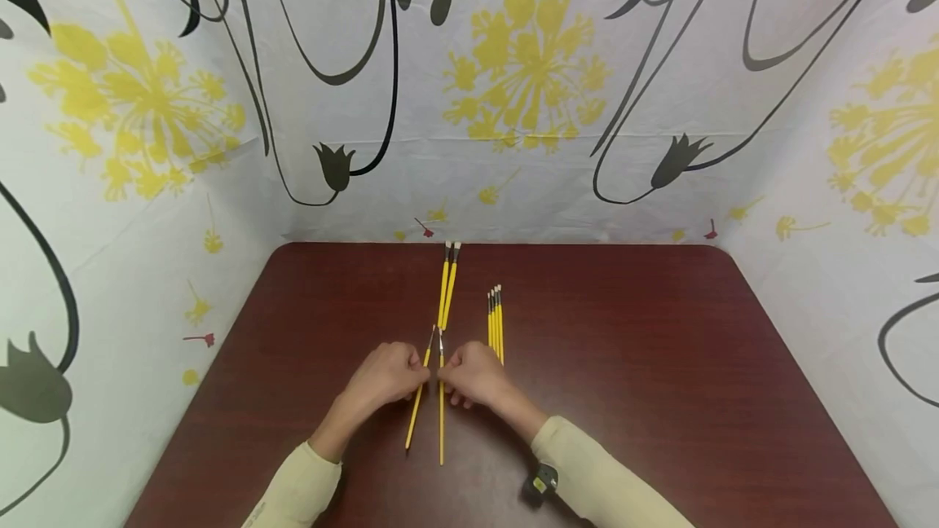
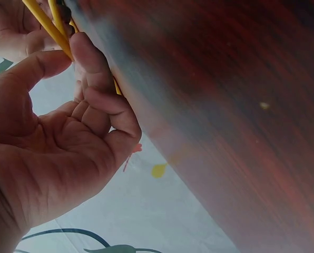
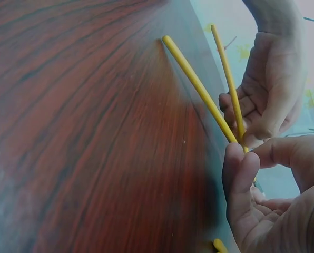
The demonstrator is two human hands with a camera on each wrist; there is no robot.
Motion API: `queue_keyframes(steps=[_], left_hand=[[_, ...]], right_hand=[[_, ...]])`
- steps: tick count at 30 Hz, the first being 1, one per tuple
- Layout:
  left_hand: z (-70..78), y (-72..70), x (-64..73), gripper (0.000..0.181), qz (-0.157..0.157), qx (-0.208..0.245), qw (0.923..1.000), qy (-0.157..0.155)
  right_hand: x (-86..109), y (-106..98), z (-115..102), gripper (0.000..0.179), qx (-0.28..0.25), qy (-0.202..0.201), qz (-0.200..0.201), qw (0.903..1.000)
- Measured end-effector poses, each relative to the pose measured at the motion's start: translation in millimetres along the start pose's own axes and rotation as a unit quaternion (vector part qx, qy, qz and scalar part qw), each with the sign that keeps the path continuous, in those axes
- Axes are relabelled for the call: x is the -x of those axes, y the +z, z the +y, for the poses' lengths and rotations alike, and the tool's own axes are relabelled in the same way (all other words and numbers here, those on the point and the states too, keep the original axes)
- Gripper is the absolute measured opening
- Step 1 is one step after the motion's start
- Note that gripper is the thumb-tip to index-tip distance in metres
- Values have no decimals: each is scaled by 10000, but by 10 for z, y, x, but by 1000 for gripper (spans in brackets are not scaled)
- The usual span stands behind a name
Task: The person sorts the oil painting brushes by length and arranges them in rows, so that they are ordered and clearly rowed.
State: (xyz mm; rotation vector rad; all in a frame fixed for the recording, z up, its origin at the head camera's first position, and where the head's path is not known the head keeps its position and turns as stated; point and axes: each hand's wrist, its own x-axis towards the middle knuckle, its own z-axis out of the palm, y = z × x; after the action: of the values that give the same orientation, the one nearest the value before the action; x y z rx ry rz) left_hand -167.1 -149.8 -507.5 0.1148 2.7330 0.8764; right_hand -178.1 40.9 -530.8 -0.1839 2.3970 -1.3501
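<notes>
In the head view, my left hand (image 1: 389,371) pinches a slim yellow-handled paintbrush (image 1: 414,422) between thumb and index finger. The brush slants, bristle end away from me. Just to its right, my right hand (image 1: 475,373) pinches a second yellow paintbrush (image 1: 442,422), which points nearly straight ahead. The tips of the two brushes come close together. In the right wrist view, the thumb and fingers of my right hand (image 3: 278,184) meet on its brush handle (image 3: 199,87), and the left hand's brush (image 3: 229,79) stands beside it.
Two more paintbrushes (image 1: 451,283) lie side by side toward the table's far edge. Several thinner brushes (image 1: 495,320) lie in a row behind my right hand, their lower ends hidden. A dark red wooden table (image 1: 623,349) is bordered by flower-patterned cloth (image 1: 557,210) on three sides.
</notes>
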Motion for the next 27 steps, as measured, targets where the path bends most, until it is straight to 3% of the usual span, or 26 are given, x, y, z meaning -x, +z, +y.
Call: queue_keyframes(steps=[14, 27], left_hand=[[5, 50, -8, 32, 13, -324, 9995, 9], [21, 53, 7, 38, -170, -428, 9989, -90]], right_hand=[[-54, 50, 6, 42, 940, -35, 263, 9952], [-61, 106, 5, 44, 1181, -36, 392, 9922]])
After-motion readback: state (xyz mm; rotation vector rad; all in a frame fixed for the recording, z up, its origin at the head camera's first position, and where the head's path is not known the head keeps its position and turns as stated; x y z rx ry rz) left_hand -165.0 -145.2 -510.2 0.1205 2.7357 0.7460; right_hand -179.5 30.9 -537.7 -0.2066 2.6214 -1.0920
